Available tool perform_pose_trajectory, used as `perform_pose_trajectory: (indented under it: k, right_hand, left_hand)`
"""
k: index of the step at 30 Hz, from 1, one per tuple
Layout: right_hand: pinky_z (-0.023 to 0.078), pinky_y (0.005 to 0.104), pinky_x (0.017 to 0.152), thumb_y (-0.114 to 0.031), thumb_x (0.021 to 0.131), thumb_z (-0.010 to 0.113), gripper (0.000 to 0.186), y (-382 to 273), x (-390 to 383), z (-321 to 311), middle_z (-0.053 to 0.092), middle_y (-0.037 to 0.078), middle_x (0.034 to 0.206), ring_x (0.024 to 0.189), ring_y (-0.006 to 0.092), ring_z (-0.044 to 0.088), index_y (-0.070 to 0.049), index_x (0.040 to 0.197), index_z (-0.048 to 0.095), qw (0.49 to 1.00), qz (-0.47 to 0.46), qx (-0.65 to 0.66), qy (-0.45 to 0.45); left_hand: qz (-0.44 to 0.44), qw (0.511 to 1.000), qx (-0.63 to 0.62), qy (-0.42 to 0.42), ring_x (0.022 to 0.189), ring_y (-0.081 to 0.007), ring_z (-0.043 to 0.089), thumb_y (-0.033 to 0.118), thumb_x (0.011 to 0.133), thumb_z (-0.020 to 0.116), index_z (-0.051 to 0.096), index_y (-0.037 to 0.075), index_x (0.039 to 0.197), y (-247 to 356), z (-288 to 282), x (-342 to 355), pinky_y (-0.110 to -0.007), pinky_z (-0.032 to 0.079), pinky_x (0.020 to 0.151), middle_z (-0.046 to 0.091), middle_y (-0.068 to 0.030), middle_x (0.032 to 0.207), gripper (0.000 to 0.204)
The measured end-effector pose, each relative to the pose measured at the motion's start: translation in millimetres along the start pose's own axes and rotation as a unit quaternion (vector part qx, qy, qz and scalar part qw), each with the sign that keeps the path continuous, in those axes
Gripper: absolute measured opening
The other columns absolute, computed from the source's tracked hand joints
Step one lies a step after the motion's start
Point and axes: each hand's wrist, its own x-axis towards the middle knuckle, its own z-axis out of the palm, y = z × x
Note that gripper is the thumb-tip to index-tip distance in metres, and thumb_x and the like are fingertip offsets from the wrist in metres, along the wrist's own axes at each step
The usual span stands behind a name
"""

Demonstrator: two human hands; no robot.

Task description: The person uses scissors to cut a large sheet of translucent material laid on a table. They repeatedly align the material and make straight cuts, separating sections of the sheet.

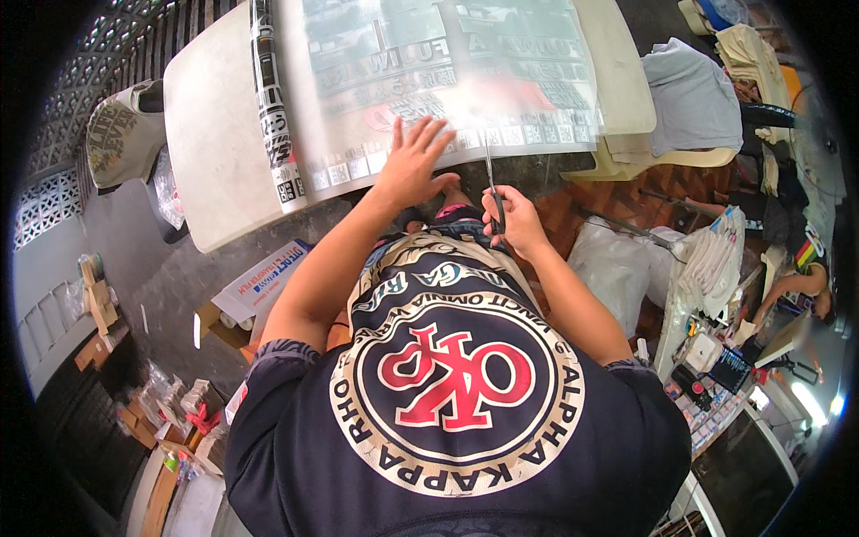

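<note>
A wide translucent film sheet [447, 98] printed with mirrored lettering, pictures and small square labels lies across a white plastic table [212, 179]. My left hand [414, 164] is spread over the sheet's near edge, its fingers apart and holding nothing. To its right, my right hand [517, 219] grips a pair of scissors [497, 215] by the black handle. The metal blades point away from me and reach the sheet's near edge. How far the blades are apart cannot be made out. At the left, the sheet ends in a rolled-up printed part [273, 112].
A chair with a grey cloth [689, 94] stands right of the table; another chair with a printed shirt [123, 139] is at left. An opened carton [234, 318] sits on the floor. At right are plastic bags [604, 268], hangers [711, 259] and what looks like another person's arm [792, 288].
</note>
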Motion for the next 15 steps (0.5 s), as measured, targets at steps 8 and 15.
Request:
perform_pose_trajectory:
  k: [8,15]
  right_hand:
    - [0.046,0.0232,0.042,-0.037,0.096,0.072,0.043,-1,-2,0,0.062,0.003,0.078,0.058,0.0099,0.063,-0.005,0.122,0.059,1.0,0.015,-0.014,0.0]
    - [0.044,0.023,0.04,-0.035,0.096,0.073,0.042,-5,1,-2,0.062,0.003,0.076,0.056,0.0103,0.062,-0.005,0.121,0.06,0.999,0.034,-0.025,-0.014]
  left_hand:
    - [0.001,1.0,-0.023,0.019,0.139,-0.0286,0.045,0.025,0.084,0.077,0.057,0.007,0.126,17,24,23,-0.063,0.019,0.121,0.055,-0.0087,0.14,0.049]
    - [-0.004,0.999,-0.033,0.013,0.137,-0.0278,0.048,0.023,0.084,0.077,0.057,0.007,0.12,14,32,25,-0.062,0.021,0.121,0.056,-0.008,0.137,0.045]
